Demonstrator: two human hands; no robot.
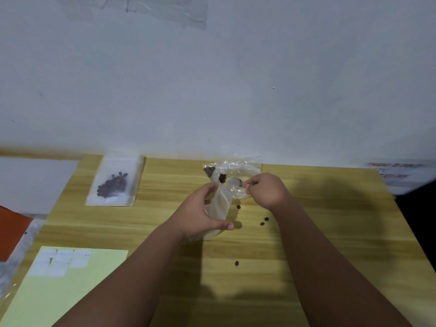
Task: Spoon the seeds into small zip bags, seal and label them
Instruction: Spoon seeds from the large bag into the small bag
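L hand (200, 215) grips small zip bag (219, 206), R hand (264, 190) pinches its top edge. Bag's thin, floppy & slippy, so hold the rim.

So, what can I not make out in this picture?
Head view, labels: writing too small, blurred.
Head view, right hand: its curled fingers hide what it pinches.
Head view, small bag: partly hidden behind left hand.
Head view, paper by the wall: text blurred.

Around the small bag (218, 208) you hold: loose seeds (262, 223) dot the table (330, 232) just right and nearer you; a crumpled plastic bag (238, 165) sits behind; a filled bag (115, 182) far left; open wood farther right.
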